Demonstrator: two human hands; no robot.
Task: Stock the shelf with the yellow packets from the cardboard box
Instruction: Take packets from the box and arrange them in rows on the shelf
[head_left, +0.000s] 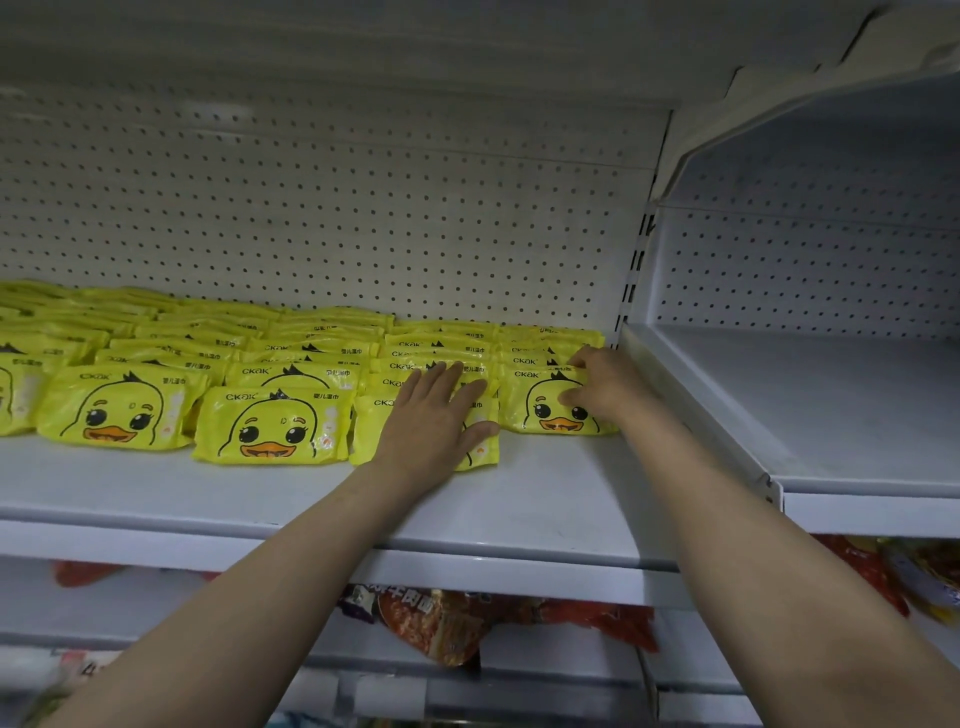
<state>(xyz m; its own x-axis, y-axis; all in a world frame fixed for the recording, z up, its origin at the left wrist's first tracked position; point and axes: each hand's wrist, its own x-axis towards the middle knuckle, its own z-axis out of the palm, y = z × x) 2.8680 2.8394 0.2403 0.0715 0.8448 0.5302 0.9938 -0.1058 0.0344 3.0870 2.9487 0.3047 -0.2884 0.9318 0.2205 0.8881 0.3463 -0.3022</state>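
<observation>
1. Yellow packets (270, 423) lie in rows on the white shelf (519, 499).
2. Left hand (434, 415) presses flat, fingers straight, on one front packet.
3. Right hand (602, 387) pinches the rightmost front packet (540, 410).

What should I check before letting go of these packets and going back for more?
1. Left hand flat on a front packet: ok.
2. Right hand pinching the end packet: ok.
3. Front row even: not ok, the left hand's packet sits further forward.
4. Room on the shelf in front of the rows: ok.
5. Cardboard box within reach: cannot tell, out of view.
</observation>
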